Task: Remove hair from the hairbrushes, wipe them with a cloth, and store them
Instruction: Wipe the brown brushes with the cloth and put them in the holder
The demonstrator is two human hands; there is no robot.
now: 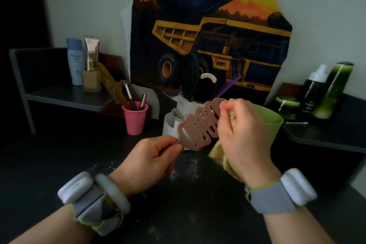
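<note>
Hairbrush (200, 124), brown, vented: held above dark bench (59, 156) | left hand (152, 156) grips its handle | right hand (240, 134) pinches yellow cloth (219, 156) against brush head | green cup (271, 123) just behind right hand

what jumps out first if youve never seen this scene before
The big picture of a yellow dump truck against an orange sky fills the back wall. In front of it, the left hand grips the handle of a pinkish-brown vented hairbrush, while the right hand holds a yellow cloth against its far end. A pink cup of makeup brushes stands to the left on the dark counter.
</note>
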